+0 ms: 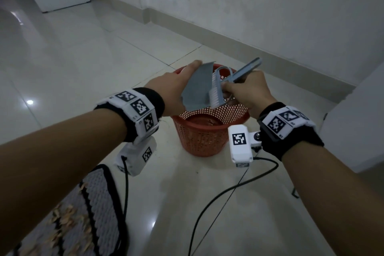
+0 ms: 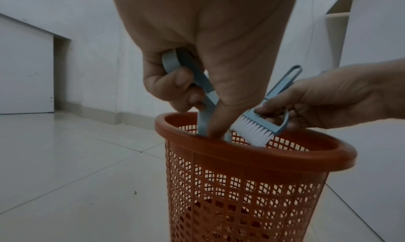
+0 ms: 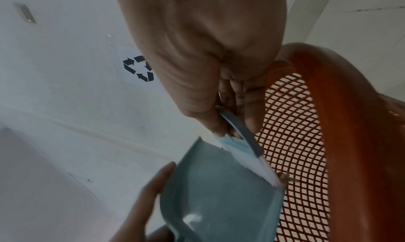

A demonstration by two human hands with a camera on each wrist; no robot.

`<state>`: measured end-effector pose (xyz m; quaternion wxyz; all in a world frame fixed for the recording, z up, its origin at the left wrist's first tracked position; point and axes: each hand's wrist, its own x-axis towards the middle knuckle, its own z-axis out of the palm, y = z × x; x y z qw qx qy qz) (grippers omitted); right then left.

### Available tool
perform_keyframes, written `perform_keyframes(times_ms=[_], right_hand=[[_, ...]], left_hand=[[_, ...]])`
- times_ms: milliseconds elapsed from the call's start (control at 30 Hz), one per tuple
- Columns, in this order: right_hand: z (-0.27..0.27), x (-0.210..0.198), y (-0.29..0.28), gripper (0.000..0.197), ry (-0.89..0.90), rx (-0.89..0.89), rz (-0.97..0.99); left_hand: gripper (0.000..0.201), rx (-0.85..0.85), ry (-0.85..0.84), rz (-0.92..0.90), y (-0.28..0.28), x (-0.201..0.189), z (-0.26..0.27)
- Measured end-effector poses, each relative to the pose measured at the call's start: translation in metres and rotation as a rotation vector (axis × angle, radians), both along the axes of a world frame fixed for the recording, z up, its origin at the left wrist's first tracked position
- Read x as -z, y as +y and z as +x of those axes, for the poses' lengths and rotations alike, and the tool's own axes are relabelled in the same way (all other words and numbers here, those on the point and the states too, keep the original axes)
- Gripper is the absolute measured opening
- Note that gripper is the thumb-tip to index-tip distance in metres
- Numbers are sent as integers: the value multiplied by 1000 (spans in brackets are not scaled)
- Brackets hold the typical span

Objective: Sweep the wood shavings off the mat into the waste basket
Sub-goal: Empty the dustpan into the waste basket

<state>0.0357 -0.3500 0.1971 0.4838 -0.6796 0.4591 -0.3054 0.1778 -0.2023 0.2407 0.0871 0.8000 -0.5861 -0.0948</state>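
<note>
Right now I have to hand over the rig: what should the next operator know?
Left hand grips the dustpan, tilted over the basket.
Right hand grips the brush, bristles against the pan.
Done: some shavings already lie in the basket.
Left: shavings remain on the mat, at lower left in the head view. Go back, sweep them into the pan, tip again.
</note>
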Motion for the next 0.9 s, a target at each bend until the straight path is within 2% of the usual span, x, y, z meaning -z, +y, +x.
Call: perform_keyframes(times_ms=[100,233,333,400,600,700,900], right_hand=[[-1,-4,-1,12,-18,35,-13],[4,-8,-9,13,-51,215,-82],[10,-13,-8,10,-64,285,-98],[14,-15,-8,14,-84,320,-102],[18,-19,-3,33,-122,310,-30],[13,-19,-1,30,-113,317,-37],[13,-21,1,20,-166,375,-45]], left_hand=[[104,-35,1,6,0,1,1],[106,-63,74,-31,3,-1,-8],[109,-79,125,-62,7,-1,-18],[110,-98,189,-84,8,0,-23],[111,-207,297,-108,3,-4,-27],[112,-271,316,-138,1,-6,-21],[112,-217,329,-89,7,0,-29]])
